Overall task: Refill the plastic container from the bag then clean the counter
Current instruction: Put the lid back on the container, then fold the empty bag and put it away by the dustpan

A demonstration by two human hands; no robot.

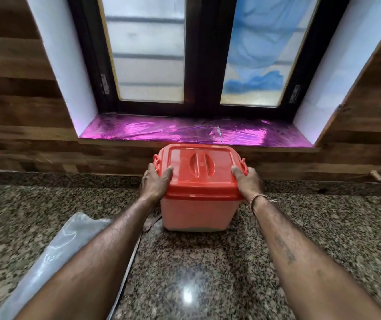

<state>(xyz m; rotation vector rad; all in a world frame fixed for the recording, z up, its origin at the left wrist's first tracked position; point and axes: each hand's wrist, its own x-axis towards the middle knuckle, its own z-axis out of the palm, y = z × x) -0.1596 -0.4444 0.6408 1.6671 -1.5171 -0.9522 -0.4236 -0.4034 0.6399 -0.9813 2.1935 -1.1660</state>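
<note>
An orange plastic container (196, 213) with a closed orange lid (200, 172) stands on the speckled granite counter (208, 273), near the back wall. My left hand (155, 182) grips the lid's left edge beside the left latch, thumb on top. On the other side my right hand (247, 181) grips the lid's right edge by the right latch. A clear plastic bag (69, 245) lies flat on the counter at the lower left, partly under my left forearm.
A wooden-panelled wall runs behind the counter. Above the container is a window sill (185, 132) covered in shiny purple foil, with a shut dark-framed window over it. A small wooden piece (376, 175) lies at the far right of the backsplash.
</note>
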